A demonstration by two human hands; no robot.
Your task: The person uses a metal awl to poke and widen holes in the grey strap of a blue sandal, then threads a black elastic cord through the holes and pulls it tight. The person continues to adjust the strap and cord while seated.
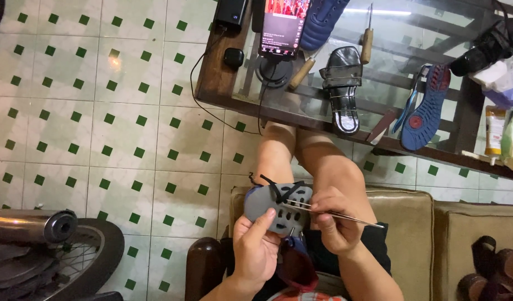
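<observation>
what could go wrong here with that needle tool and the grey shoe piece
1. The right hand drives a thin metal tool across the grey shoe upper toward the left hand, whose thumb lies on the piece; a slip could prick it.
2. The work sits over bare knees, so a dropped or overshooting tool might hit skin.
3. The black lace lies near the tool tip and could snag.

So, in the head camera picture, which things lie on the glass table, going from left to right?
Black power bank → small black case → phone on its stand → black sandal → blue shoe sole → black shoe → white tube.
</observation>
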